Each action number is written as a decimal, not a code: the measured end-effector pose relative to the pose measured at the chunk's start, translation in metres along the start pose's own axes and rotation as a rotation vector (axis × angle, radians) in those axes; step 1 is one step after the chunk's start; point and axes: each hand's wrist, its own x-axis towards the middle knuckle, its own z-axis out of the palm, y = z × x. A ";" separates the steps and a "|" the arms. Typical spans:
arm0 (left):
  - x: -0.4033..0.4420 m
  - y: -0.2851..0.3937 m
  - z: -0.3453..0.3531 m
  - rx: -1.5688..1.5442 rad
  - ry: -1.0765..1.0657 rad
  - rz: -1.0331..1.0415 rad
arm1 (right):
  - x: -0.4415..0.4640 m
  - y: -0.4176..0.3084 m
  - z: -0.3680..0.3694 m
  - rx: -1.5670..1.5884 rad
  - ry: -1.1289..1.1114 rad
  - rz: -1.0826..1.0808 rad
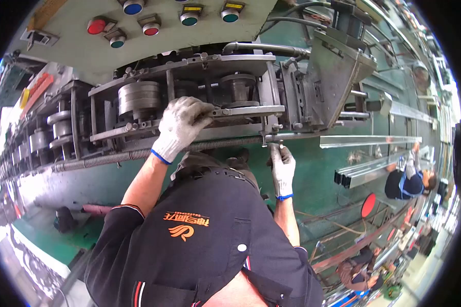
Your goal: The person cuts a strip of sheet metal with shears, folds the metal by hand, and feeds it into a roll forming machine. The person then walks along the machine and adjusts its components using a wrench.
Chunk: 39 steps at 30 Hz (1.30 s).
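Observation:
My left hand [182,125], in a white knit glove with a blue cuff, is closed around the end of a flat metal bar [248,110] on the roller machine. Just behind it stand a wide steel roller [138,97] and a narrower flanged roller [237,88]. My right hand [283,166], gloved the same way with darkened fingertips, is lower and to the right. Its fingers are pinched together below the machine's front edge, by a small upright bolt [264,140]. A tiny bright piece shows at the fingertips, too small to name. A ribbed metal hose [153,155] passes behind both hands.
A control panel [174,30] with several coloured buttons overhangs the machine. Metal channel profiles [369,171] lie at the right, near a co-worker [412,176]. Another person [358,271] is at the lower right. A round red disc [368,205] stands over the green floor.

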 end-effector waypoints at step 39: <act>0.033 0.038 -0.068 -0.015 0.296 0.208 | 0.070 -0.162 0.092 -0.651 -0.453 -0.875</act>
